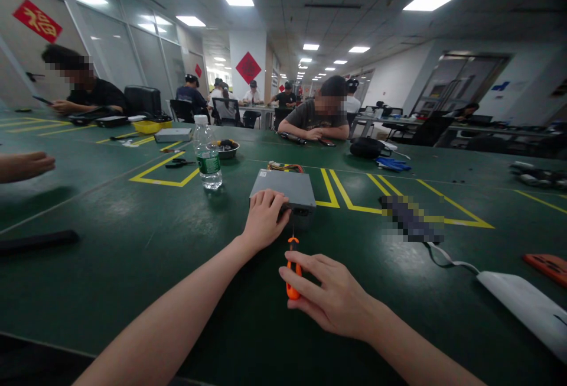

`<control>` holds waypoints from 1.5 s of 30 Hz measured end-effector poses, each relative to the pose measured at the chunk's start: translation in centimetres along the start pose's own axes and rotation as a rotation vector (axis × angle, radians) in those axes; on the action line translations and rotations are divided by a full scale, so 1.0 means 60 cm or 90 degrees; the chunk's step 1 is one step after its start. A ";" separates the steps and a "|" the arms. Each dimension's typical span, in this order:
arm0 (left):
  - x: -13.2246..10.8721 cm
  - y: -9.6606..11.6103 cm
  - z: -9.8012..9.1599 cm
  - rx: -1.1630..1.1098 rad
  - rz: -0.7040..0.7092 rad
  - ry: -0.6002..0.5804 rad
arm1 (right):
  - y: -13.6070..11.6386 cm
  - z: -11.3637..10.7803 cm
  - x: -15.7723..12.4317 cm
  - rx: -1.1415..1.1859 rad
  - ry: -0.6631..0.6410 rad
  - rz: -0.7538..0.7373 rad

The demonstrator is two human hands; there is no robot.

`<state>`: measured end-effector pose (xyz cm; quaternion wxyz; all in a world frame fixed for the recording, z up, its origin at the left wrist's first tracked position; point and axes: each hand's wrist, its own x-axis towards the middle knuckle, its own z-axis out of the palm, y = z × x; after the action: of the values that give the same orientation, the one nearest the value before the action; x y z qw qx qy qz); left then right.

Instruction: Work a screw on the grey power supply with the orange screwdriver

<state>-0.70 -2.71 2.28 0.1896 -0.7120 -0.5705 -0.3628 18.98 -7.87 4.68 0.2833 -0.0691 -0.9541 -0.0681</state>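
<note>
A black strip (39, 242) lies by the left edge of the green table (177, 279). Mid-table, a water bottle (208, 164) stands upright; beyond the far edge, a white column (237, 43) bears a red diamond (248, 68). The left hand (266, 214) grips the near edge of a gray metal box (290, 185) at the table's middle. An orange screwdriver (292, 291), its tip seemingly against the box, is pinched by the right hand (330, 291). Yellow tape (365, 209) runs rightward under a lit ceiling panel (433, 0).
</note>
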 end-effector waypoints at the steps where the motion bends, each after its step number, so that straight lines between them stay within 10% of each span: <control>1: 0.000 0.000 0.000 0.001 0.000 -0.001 | 0.001 0.002 0.001 0.002 0.018 -0.006; 45: 0.000 0.000 -0.004 0.000 0.000 -0.014 | 0.026 -0.022 -0.027 -0.036 0.106 -0.005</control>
<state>-0.81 -2.90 2.43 0.1833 -0.7159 -0.5727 -0.3549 21.33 -6.72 5.04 0.3590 -0.0679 -0.9253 -0.1017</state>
